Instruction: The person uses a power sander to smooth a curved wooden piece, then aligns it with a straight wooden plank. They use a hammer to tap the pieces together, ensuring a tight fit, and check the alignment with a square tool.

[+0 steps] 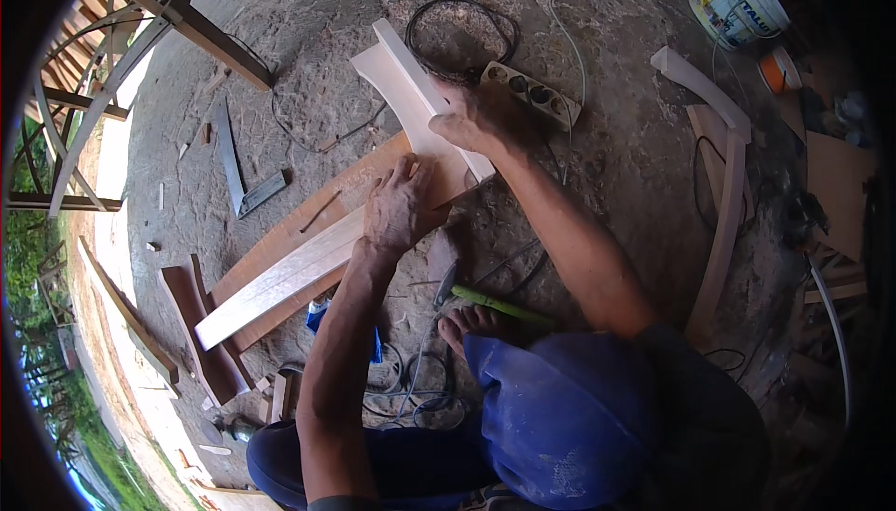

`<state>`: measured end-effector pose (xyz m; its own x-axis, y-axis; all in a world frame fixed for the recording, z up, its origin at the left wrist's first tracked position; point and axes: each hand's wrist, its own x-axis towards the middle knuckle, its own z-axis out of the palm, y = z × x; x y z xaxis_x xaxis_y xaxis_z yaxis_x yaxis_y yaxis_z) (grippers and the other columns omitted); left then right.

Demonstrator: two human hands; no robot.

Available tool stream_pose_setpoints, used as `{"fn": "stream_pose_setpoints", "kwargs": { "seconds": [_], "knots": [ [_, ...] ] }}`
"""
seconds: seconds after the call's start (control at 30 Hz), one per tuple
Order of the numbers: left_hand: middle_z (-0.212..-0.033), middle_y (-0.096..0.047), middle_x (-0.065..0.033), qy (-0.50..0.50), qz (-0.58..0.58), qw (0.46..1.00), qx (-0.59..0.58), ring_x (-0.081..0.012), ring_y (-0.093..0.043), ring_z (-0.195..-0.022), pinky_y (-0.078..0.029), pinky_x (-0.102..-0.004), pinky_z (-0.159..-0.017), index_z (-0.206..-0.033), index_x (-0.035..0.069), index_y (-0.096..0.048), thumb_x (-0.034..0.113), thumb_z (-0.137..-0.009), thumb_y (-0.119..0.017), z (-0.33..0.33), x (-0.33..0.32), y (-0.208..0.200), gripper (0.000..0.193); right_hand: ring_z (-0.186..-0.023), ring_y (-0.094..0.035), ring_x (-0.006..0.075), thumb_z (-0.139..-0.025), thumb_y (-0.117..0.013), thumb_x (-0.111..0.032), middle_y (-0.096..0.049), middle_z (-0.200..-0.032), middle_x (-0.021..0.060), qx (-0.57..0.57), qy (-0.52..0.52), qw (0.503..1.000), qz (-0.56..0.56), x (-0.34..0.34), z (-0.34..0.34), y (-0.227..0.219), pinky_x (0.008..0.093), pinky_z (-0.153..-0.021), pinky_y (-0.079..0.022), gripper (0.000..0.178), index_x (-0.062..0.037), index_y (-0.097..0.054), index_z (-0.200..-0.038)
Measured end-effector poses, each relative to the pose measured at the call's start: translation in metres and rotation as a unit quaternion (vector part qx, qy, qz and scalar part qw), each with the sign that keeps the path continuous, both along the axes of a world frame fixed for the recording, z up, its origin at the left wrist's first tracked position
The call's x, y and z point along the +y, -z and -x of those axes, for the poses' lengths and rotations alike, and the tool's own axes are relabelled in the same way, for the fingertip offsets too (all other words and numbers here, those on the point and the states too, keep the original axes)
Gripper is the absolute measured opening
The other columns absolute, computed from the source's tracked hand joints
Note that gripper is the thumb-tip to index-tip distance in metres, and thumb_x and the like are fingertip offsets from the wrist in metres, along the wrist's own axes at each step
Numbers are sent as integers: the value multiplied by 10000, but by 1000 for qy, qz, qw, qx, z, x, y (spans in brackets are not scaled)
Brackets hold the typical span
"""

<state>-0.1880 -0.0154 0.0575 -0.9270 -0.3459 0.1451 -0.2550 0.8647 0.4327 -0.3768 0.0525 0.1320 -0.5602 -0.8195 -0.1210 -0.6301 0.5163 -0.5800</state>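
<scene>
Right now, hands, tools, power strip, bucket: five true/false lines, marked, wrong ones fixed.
1. The right hand holds the narrow pale strip. True.
2. The left hand holds the hammer. False: it rests on wood; the green-handled hammer lies by a bare foot.
3. The metal square lies left of both hands. True.
4. The power strip is at the view's left edge. False: it lies just right of the right hand.
5. The bucket is at upper right. True.

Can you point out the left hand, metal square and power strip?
Left hand (pixel 399 206), head view: back of hand.
Metal square (pixel 231 158), head view: its blade.
Power strip (pixel 529 90), head view: socket face.
</scene>
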Motion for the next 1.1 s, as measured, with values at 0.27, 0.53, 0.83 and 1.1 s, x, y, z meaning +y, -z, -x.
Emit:
{"fn": "stream_pose_setpoints", "kwargs": {
  "seconds": [0.27, 0.53, 0.83, 1.1],
  "knots": [
    [-1318, -588, -154, -5, -6, 999, -36, -357, -608, -1186, -514, -467, -971, -1301, 59, -603, 453, -757, -822, -2, -4, -6, 707, -951, -701, 375, -731, -605, -359, -706, -1112, 243, 54, 33, 997, 45, -6, -1, 27, 430, -841, -570, 703, -163, -585, -1406],
    [-1307, -595, -143, -4, -40, 999, -21, -346, -632, -1157, -529, -454, -956, -1277, 73, -629, 477, -746, -832, -1, -5, -9, 698, -1098, -651, 411, -765, -543, -152, -650, -1198, 311, -7, -16, 990, 140, -5, 0, 41, 454, -949, -523, 737, 38, -434, -1468],
    [-1282, -605, -128, -20, -58, 998, -24, -336, -640, -1140, -531, -452, -948, -1247, 90, -647, 484, -744, -834, 1, -1, -15, 665, -1127, -634, 427, -750, -547, -148, -641, -1233, 296, -26, -12, 997, 78, 2, -3, 15, 457, -976, -512, 743, -10, -438, -1473],
    [-1305, -566, -158, -22, -58, 997, -37, -355, -613, -1159, -515, -467, -961, -1248, 65, -638, 501, -759, -820, 4, 0, -18, 680, -1209, -605, 409, -776, -565, -210, -605, -1336, 273, 8, -4, 997, 73, 1, 4, 34, 426, -1045, -482, 755, -54, -433, -1503]
  ]
}}
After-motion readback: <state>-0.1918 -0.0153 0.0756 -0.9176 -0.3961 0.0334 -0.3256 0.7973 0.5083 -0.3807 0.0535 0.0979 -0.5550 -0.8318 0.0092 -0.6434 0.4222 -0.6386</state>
